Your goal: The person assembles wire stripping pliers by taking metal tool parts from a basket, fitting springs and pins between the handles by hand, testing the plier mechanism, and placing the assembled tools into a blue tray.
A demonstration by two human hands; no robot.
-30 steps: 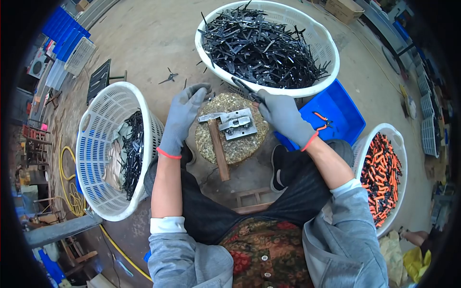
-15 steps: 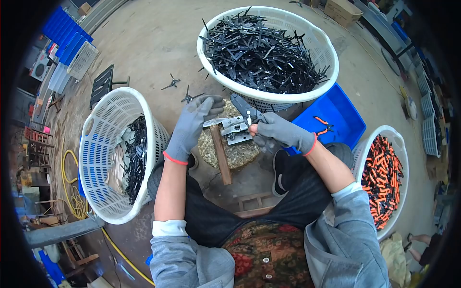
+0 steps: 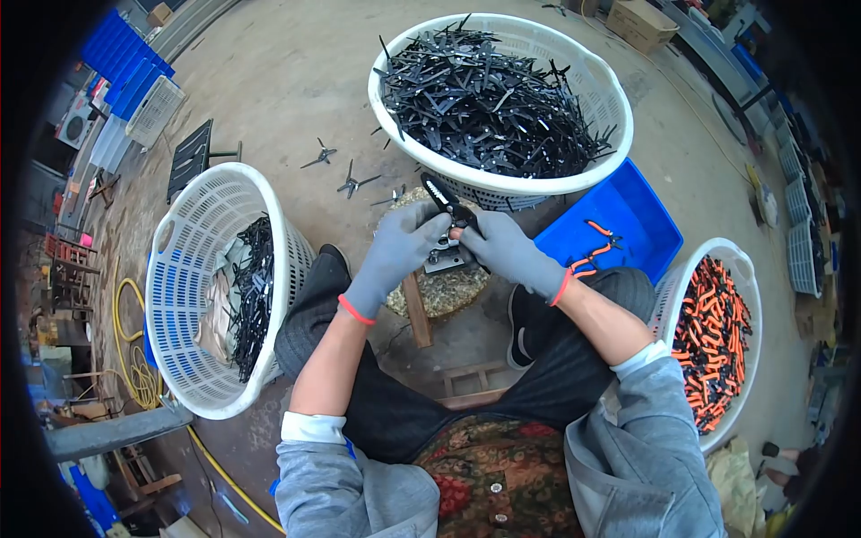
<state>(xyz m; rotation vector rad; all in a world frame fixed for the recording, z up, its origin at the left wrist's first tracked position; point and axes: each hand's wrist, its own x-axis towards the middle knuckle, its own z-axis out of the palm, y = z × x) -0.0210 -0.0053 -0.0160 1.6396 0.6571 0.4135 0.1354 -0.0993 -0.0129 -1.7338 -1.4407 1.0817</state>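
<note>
Between my hands, above a stone-topped block, is a black plier-shaped tool with a pale ridged strip along its upper part. The fingers of my left hand, in a grey glove, are closed on its left side. My right hand, gloved likewise with the thumb tip bare, grips it from the right. Just below, a metal fixture on the block is partly covered by my hands. A wooden bar leans from the block toward me.
A large white basket of black tool pieces stands ahead, another basket at left. On the right are a blue tray with orange-handled tools and a basket full of them. Loose black pieces lie on the floor.
My left hand has moved right and down, from beside the fixture to the black tool. My right hand has shifted slightly left, and the tool has turned, showing its pale strip.
</note>
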